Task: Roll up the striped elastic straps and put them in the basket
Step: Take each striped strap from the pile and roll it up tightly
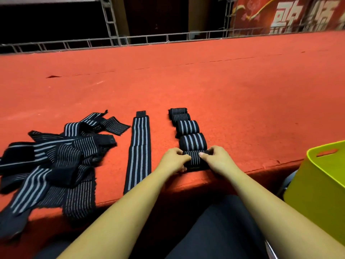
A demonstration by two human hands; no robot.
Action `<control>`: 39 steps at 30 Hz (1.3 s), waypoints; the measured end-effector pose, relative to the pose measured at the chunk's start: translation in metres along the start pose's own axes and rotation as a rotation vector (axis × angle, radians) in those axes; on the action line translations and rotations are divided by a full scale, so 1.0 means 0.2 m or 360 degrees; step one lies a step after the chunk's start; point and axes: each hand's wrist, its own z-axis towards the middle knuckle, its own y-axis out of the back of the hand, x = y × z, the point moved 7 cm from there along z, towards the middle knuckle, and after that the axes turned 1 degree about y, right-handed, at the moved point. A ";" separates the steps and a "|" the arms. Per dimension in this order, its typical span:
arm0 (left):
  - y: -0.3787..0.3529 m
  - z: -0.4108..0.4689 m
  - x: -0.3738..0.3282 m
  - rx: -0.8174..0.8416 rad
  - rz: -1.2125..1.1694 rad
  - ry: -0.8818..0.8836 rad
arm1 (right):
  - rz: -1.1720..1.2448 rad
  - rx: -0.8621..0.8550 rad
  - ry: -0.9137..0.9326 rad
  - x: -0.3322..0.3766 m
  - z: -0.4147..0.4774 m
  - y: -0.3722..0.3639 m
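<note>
A wide desk (224, 86) covered in red-orange carpet, crossed by 1 faint seam (205, 61), stretches back to a grey metal truss rail (149, 39). Beyond it the space is dark, with a red banner (298, 14) bearing large white characters at upper right.

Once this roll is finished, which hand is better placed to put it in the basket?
The right hand. It grips the roll, and the basket lies to its right; the left hand, also on the roll, would have to cross over.
</note>
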 end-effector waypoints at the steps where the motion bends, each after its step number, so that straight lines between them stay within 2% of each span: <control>1: 0.02 0.00 -0.01 -0.0013 0.0058 -0.0022 | -0.0095 -0.0014 0.0018 0.01 0.00 0.01; 4: 0.08 -0.03 -0.04 -0.0045 0.0138 -0.0075 | -0.0355 -0.0118 0.0103 0.10 0.00 0.05; 7: 0.21 -0.04 -0.07 -0.0120 0.0174 -0.0123 | -0.0351 -0.0224 0.0130 0.23 0.01 0.12; 11: 0.52 -0.08 -0.03 -0.0244 0.0175 -0.0179 | -0.0263 -0.0234 0.0306 0.51 0.04 0.04; 14: 0.81 -0.15 0.05 -0.0426 0.0266 -0.0195 | -0.0184 -0.0120 0.0448 0.72 0.04 -0.18; 17: 1.09 -0.24 0.18 -0.0658 0.0455 -0.0198 | -0.0125 0.0109 0.0545 0.91 0.03 -0.49; 22: 1.36 -0.28 0.39 -0.0960 0.1116 -0.0310 | -0.0105 0.0348 0.0543 1.09 0.05 -0.89; 24: 1.40 -0.26 0.50 -0.0972 0.1250 -0.0224 | -0.0128 0.0392 0.0574 1.14 0.08 -1.01; 28: 1.41 -0.17 0.75 -0.0889 0.1242 -0.0037 | -0.0100 0.0444 0.0594 1.21 0.17 -1.19; 34: 1.43 -0.12 0.78 -0.1084 0.1065 -0.0255 | 0.0090 0.0541 0.0719 1.31 0.26 -1.39; 39: 1.45 -0.13 0.79 -0.1153 0.0918 -0.0323 | 0.0088 0.0569 0.0735 1.29 0.30 -1.48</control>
